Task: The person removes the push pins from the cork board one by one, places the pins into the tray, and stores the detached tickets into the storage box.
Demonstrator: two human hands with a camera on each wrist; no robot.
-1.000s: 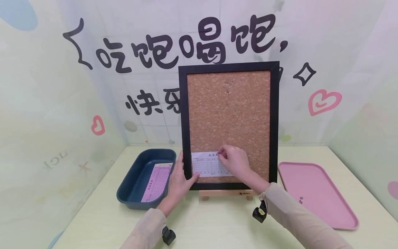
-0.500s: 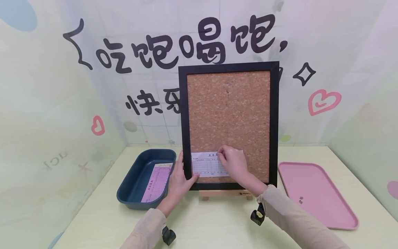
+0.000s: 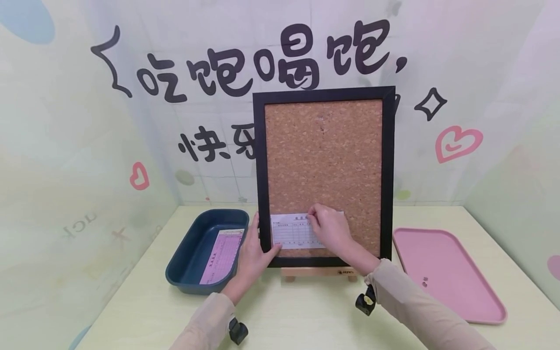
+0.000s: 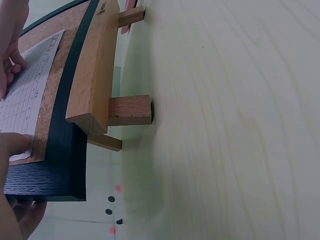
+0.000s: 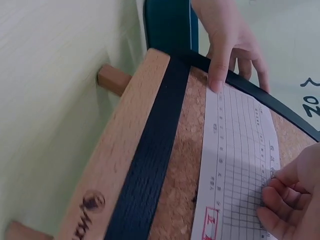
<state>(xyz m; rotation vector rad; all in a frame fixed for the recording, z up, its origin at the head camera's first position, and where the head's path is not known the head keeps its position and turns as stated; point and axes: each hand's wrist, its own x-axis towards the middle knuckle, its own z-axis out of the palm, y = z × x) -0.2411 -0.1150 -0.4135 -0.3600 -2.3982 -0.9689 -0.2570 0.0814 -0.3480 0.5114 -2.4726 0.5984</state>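
Note:
A black-framed cork board (image 3: 323, 160) leans upright on a small wooden easel (image 3: 315, 272). Low on the cork lies a white printed form slip (image 3: 288, 233). My left hand (image 3: 251, 253) grips the board's left edge, the thumb pressing the slip's lower left corner and the fingers behind the frame, as the right wrist view shows. Over the slip's top edge, my right hand (image 3: 330, 226) has its thumb and index finger pinched against the paper. A small pin between those fingertips is almost wholly hidden; the other fingers are curled.
To the left stands a dark blue basin (image 3: 183, 262) with pink form slips (image 3: 220, 257) inside. A pink tray (image 3: 455, 277) on the right bears a few tiny metallic pieces (image 3: 425, 282). A printed wall rises close behind the board.
The right hand and forearm shift very slightly while the fingertips stay at the slip's top edge. The left hand keeps its grip, and the slip stays in place.

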